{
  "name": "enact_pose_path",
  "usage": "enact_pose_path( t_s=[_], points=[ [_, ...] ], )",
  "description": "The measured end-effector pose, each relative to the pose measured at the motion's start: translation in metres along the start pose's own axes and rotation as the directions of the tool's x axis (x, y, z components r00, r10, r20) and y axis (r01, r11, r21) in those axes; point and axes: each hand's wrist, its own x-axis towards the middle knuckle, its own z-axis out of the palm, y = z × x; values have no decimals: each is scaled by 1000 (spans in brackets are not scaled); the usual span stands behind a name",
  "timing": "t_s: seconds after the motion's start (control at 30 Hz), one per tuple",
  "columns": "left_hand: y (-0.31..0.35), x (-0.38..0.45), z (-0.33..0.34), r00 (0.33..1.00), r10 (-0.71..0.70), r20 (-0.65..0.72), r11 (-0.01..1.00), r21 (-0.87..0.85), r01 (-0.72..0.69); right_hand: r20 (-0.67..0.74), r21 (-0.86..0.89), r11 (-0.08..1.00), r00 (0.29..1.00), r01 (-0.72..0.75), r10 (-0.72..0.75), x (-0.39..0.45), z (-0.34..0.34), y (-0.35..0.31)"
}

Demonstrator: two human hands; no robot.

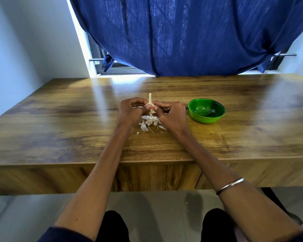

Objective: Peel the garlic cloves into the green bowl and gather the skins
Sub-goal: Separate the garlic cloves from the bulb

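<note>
Both of your hands meet over the middle of the desk [59, 119], working on one garlic piece [150, 103] held between them. Your left hand [131, 110] has its fingers curled in, and its thumb and fingertips pinch the garlic from the left; your right hand [170, 113] curls round it from the right, so each grip is closed on the garlic. A pale stem of the garlic sticks up on the far side of your fingers, and the rest of it is mostly hidden by them, so you cannot tell how much skin is left on it. Just below your hands, on the near side, a loose heap of white skins [150, 123] lies on the wood, with a few small flakes scattered nearer to you. To the right of your right hand, apart from it, stands the green bowl [206, 110]; its inside looks shiny, and whether any clove lies in it cannot be told. A thin metal bangle [230, 186] sits on your right forearm, near the desk's front edge. Beyond the desk's far edge hangs a blue curtain [191, 35] across a window, with a white wall [24, 41] to the left.
</note>
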Motion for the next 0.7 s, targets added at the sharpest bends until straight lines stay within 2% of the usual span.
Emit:
enact_pose_path(
  t_s=[0.17,0.27,0.43,0.57,0.7],
  points=[
    [5,-4,0,999,-41,1,992,-118,41,-2,69,996,999,-52,52,1,-4,-2],
    [5,-3,0,997,-71,17,979,-192,73,-28,25,999,999,-37,38,1,-3,1],
    [2,0,0,1000,-18,0,993,-114,18,-25,-115,993,999,33,-36,0,-3,2],
    [-1,2,-2,999,47,-27,998,-35,-48,0,-146,989,1000,15,-16,0,-2,1],
    [2,0,0,992,124,-26,992,38,-123,-58,-2,1000,998,11,-11,0,-1,-3]
  ],
)
